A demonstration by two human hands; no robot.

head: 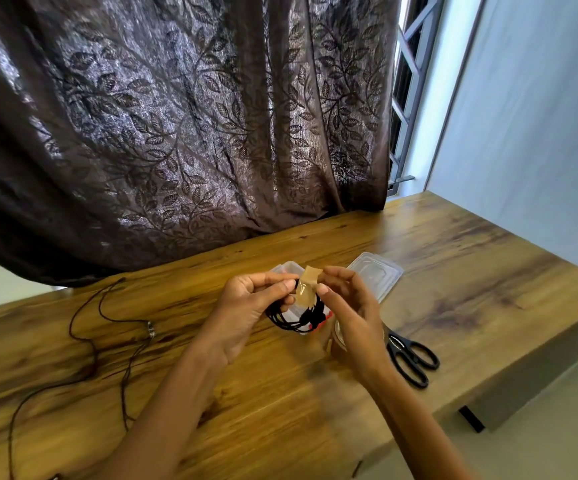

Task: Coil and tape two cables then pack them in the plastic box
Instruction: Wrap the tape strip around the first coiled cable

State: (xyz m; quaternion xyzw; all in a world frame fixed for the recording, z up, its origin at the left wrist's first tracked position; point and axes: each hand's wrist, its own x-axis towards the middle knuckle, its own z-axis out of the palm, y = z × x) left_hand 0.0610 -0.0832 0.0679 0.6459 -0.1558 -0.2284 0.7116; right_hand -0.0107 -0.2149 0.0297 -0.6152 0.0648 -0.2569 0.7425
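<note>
Here both hands [246, 306] tape coiled cable [291, 318].

My left hand [246, 306] and right hand [349, 306] are bare: no gloves, rings or watch. Below each wrist my forearms are uncovered too, with no sleeve in sight. My fingernails are short and plain.

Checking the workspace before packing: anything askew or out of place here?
Only the second cable: it sprawls uncoiled across the table's left side. The scissors and box lid lie flat.
</note>
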